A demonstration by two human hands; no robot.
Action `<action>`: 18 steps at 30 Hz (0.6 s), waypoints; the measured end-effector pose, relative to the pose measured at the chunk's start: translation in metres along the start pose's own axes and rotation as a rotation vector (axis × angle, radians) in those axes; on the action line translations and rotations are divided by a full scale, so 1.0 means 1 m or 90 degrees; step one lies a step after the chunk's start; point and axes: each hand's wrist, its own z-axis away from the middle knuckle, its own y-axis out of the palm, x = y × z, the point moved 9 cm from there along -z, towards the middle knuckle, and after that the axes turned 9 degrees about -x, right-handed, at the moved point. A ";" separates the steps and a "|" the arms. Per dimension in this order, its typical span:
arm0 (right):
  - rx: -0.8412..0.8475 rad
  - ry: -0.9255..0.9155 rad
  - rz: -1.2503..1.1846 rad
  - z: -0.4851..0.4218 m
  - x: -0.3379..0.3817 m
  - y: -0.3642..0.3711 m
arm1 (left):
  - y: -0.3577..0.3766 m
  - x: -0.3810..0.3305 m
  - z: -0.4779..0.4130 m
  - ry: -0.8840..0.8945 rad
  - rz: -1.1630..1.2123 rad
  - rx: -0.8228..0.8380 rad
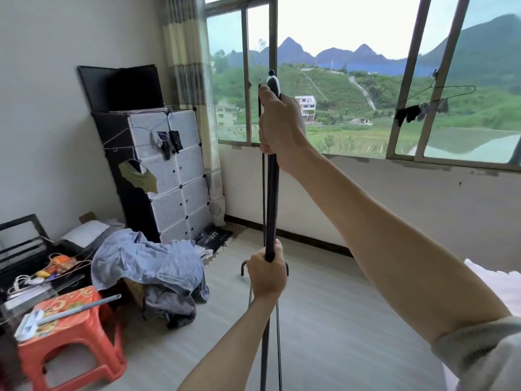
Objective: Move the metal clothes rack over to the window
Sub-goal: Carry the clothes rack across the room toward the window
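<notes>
The metal clothes rack (pixel 272 204) shows as a thin black upright pole in the middle of the view, with a rounded cap at its top end and thinner rods beside it. My right hand (pixel 282 128) is shut around the pole near its top. My left hand (pixel 266 270) grips the same pole lower down. A curved foot of the rack shows just above the floor behind my left hand. The window (pixel 338 80) with its metal frame fills the wall straight ahead, a short way beyond the rack.
A white-and-black cube cabinet (pixel 169 176) with hangers stands in the left corner beside a curtain (pixel 191 80). Clothes (pixel 149 263) lie piled at its foot. An orange plastic stool (pixel 70 340) with a scraper on it is at the near left. A wire hanger (pixel 434 103) hangs on the window frame.
</notes>
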 end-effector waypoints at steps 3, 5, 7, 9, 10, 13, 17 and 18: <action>0.002 0.014 0.008 -0.042 -0.025 -0.011 | 0.036 0.010 -0.016 -0.014 0.006 -0.006; 0.008 0.012 0.008 -0.070 -0.032 -0.018 | 0.060 0.009 -0.029 -0.006 0.015 -0.001; 0.017 0.015 -0.019 -0.105 -0.035 -0.027 | 0.088 0.005 -0.044 0.009 0.019 -0.017; 0.027 0.020 -0.037 -0.134 -0.039 -0.035 | 0.113 -0.001 -0.056 0.018 0.017 -0.025; 0.035 0.019 -0.038 -0.148 -0.041 -0.038 | 0.125 -0.003 -0.060 0.021 0.018 -0.030; 0.060 0.006 -0.031 -0.183 -0.057 -0.051 | 0.163 0.003 -0.069 0.006 0.020 -0.048; 0.098 0.003 -0.035 -0.215 -0.079 -0.074 | 0.211 0.018 -0.078 -0.021 -0.004 -0.066; 0.105 0.004 -0.037 -0.227 -0.084 -0.083 | 0.228 0.021 -0.080 -0.027 -0.003 -0.064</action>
